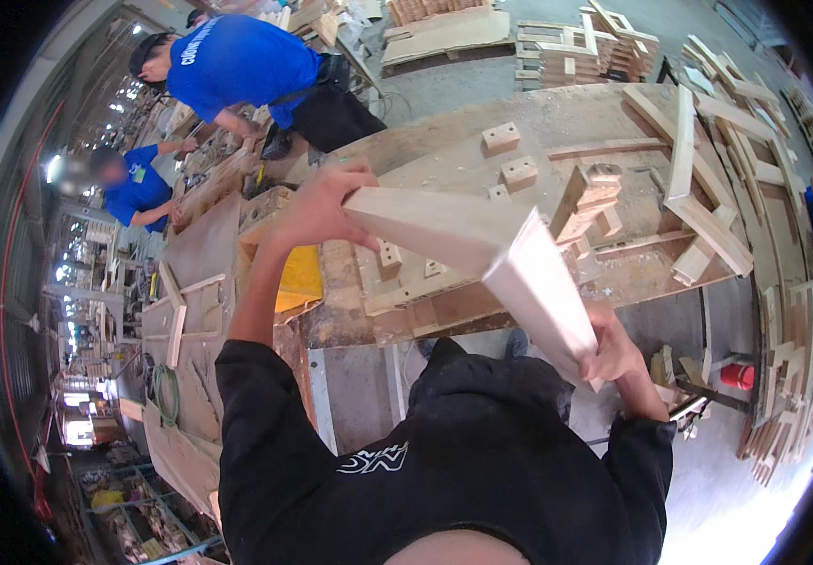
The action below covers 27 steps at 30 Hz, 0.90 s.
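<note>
Both my hands hold an angled piece of pale wood, two boards (pixel 444 226) meeting at a corner, raised above the near side of the workbench. My left hand (pixel 326 209) is closed around the far left end of one board. My right hand (pixel 611 347) grips the lower end of the other board (pixel 543 297), close to my body. Beneath and beyond the piece, wooden blocks (pixel 519 173) with holes sit on the wooden workbench top (pixel 369 155). A stack of short wooden pieces (pixel 587 202) stands right of the corner.
Joined wooden frame pieces (pixel 684 155) lie on the bench's right side. A yellow container (pixel 300 281) is at its left edge. Two people in blue shirts (pixel 241 68) work at the upper left. Stacked timber (pixel 792 377) and a red bucket (pixel 737 377) are at right.
</note>
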Motion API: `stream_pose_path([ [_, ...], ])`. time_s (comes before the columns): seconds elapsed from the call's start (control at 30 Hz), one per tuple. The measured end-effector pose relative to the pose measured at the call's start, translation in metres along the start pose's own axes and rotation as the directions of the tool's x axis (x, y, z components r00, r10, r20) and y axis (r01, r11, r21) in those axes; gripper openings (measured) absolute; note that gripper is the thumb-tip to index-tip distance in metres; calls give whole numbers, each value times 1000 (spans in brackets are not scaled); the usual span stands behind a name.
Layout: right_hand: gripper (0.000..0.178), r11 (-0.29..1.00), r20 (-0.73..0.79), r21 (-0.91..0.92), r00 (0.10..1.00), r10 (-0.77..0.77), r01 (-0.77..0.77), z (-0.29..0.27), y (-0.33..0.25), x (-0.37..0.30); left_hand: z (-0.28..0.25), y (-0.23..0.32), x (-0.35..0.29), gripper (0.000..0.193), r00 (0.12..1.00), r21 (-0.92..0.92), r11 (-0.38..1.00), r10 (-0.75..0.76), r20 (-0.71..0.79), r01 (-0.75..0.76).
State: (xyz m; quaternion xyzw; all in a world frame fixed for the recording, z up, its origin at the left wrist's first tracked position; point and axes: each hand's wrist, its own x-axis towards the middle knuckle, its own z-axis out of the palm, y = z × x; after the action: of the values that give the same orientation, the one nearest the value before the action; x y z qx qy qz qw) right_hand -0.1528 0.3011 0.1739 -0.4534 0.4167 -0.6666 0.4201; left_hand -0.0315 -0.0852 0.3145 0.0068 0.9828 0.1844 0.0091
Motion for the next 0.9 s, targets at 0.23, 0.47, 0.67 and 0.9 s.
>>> stream_pose_path([
  [0.23,85,795,58,-567,973,-223,216,9,-62,-3,2,25,54,23,796,178,898,438,-418,-401],
  [0.47,83,657,-95,-747,962,-257,103,27,-77,-26,1,42,110,35,639,308,763,645,-419,-568],
  [0.67,78,626,-204,-778,927,-313,40,33,-73,-48,7,65,148,34,573,286,695,711,-407,-660],
  [0.9,72,592,-436,-804,732,-524,-55,6,-63,-84,32,96,157,71,537,188,863,447,-715,-469],
])
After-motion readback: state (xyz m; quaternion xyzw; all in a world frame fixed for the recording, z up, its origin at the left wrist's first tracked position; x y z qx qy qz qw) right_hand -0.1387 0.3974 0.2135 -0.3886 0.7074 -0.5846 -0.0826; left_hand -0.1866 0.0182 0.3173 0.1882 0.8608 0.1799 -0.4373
